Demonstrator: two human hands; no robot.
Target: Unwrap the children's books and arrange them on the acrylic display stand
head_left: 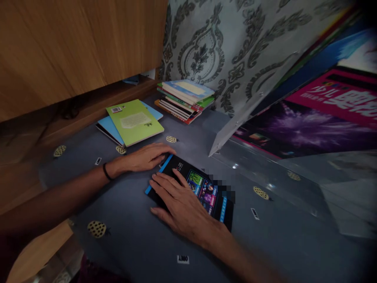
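A black book (179,163) with blue edging and several small coloured pictures lies flat on the grey patterned tabletop (132,220). My right hand (182,204) rests on its cover with the fingers stretched out and the thumb apart, hiding part of it. At the book's far left corner is my left hand (147,157), its fingers extended together along the table; whether they touch the book I cannot tell. Neither hand grips anything.
A green book (137,124) lies across a blue one (112,127) at the back left. Behind stands a stack of books (185,102) by the patterned wall (203,47). A clear upright panel (241,114) with a purple and pink cover (312,114) rises at right.
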